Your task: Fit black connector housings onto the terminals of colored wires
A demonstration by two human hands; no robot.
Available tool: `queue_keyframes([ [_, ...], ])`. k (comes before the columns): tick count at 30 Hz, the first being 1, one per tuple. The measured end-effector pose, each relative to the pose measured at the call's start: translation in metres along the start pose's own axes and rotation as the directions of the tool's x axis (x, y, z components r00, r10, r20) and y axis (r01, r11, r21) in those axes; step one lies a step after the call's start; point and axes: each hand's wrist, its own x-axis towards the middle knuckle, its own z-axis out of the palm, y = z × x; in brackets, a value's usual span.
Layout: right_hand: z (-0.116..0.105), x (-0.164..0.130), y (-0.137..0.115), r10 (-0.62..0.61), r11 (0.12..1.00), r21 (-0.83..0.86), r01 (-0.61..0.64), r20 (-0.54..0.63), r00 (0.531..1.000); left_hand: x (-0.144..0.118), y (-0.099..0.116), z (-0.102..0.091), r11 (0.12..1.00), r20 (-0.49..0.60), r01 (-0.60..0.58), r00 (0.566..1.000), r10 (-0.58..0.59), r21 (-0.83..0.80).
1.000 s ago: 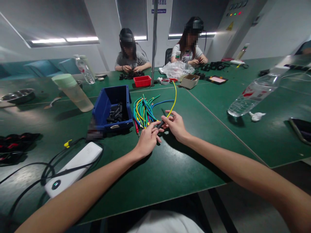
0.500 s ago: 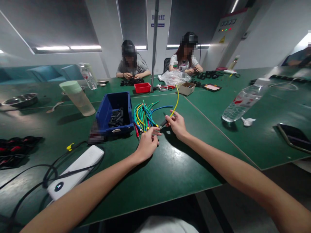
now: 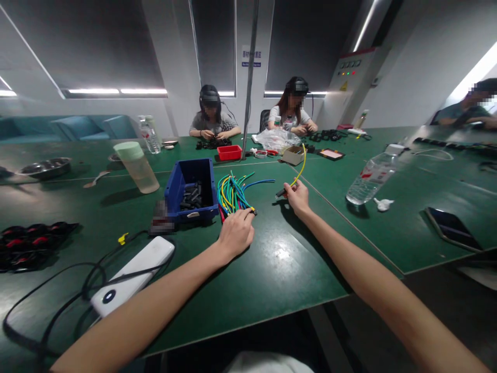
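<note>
In my right hand (image 3: 298, 198) is a yellow wire (image 3: 302, 168), pinched by a black sleeve (image 3: 281, 192) at its lower end; the wire curves upward, off the table. My left hand (image 3: 237, 231) rests at the near end of a bundle of green, blue, yellow and red wires (image 3: 232, 191). Its fingers are bent and pressed together over the wire ends, and the fingertips are partly hidden, so what they grip cannot be made out. Left of the bundle stands a blue bin (image 3: 194, 213) with many loose black sleeves (image 3: 192, 196) inside.
A white power bank (image 3: 134, 277) with black cable lies near my left forearm. A tumbler (image 3: 137, 168) stands beyond the bin. To the right are a water bottle (image 3: 370, 178) and a phone (image 3: 452, 228). Two people work across the table, near a red tray (image 3: 229, 152).
My right hand has moved right, away from my left hand, carrying the yellow wire and sleeve. The left fingers have closed down over the bundle's near ends. The camera view has tilted up.
</note>
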Motion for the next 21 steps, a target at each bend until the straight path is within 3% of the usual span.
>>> queue_keyframes([
  [4, -0.013, 0.01, 0.008, -0.039, 0.936, -0.352, -0.001, -0.106, 0.994, 0.001, -0.007, 0.004, 0.996, -0.041, 0.092, 0.995, -0.091, 0.015],
  [13, -0.016, 0.017, 0.022, -0.061, 0.836, -0.548, 0.026, -0.045, 0.997, -0.001, -0.014, 0.008, 0.997, -0.011, 0.078, 0.997, -0.079, -0.022],
  [21, -0.018, 0.029, 0.023, -0.055, 0.773, -0.628, 0.091, 0.077, 0.996, -0.002, -0.014, 0.009, 0.996, -0.031, 0.07, 0.997, -0.072, -0.055],
])
